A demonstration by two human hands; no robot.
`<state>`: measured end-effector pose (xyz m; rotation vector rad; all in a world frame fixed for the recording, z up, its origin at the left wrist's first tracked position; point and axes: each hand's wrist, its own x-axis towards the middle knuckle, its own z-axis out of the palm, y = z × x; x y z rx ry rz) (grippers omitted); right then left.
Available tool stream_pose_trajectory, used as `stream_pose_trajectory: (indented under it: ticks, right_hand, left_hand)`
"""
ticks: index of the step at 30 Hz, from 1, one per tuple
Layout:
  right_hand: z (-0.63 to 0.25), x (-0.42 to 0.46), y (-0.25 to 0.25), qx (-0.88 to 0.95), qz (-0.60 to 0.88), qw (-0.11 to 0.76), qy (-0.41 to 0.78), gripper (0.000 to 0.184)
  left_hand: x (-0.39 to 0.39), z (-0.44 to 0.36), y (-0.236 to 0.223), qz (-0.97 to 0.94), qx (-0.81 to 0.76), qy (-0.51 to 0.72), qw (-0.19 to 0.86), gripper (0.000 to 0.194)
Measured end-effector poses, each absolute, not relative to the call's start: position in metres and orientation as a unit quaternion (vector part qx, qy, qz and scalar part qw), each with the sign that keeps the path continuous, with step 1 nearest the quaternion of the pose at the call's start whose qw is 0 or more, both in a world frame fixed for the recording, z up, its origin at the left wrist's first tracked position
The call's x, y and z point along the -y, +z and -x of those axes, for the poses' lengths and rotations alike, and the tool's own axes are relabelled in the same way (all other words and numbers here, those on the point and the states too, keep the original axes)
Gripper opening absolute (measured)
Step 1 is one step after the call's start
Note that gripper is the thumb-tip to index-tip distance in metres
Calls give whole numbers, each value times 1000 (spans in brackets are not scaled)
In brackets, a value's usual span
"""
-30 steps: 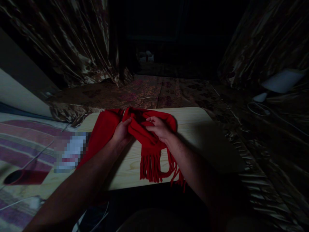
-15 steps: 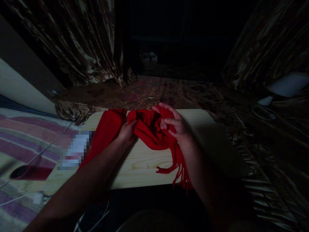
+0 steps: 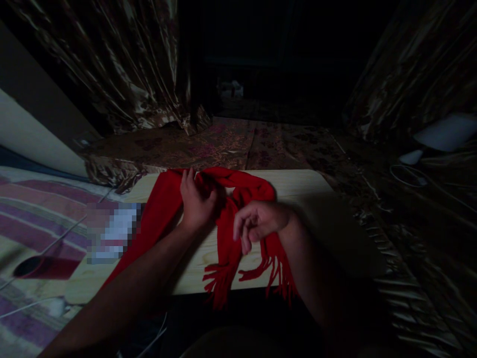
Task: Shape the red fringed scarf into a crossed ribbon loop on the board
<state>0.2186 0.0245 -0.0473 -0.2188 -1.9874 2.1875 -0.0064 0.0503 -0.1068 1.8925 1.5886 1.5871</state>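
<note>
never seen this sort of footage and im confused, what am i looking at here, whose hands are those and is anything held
No machine: these are a person's two bare hands, seen from a camera on that person's head, looking forward and down. A red fringed scarf lies on a pale wooden table, with a pixelated item to its left. The left hand is on the scarf, but whether it grips is unclear. The right hand is over the scarf, fingers loosely bent, with no cloth visibly held.

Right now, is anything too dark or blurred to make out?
Head view: dim overall, nearly black at top centre; head view: the table's right end lies in shadow; head view: a pixelated patch left of the red scarf hides detail.
</note>
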Motion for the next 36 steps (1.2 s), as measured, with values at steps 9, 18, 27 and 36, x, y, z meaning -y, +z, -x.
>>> stream_pose_trajectory:
  ticks: [9,18,27,36]
  right_hand:
    - [-227,-47,-68,752,409,291,428,10]
    - [-233,-32,-46,821,567,-58,27,27]
    - [-229,-33,-41,794,597,-116,-18,54]
    - [-223,-44,-58,923,348,55,154,29]
  left_hand:
    - [-19,-15,-93,-877,-336,284,191,33]
    - [-21,-17,-108,-907,-330,215,152,33]
    - [-21,-13,-113,-916,-322,184,152,39]
    - [-22,-11,-115,-918,-301,184,178,32]
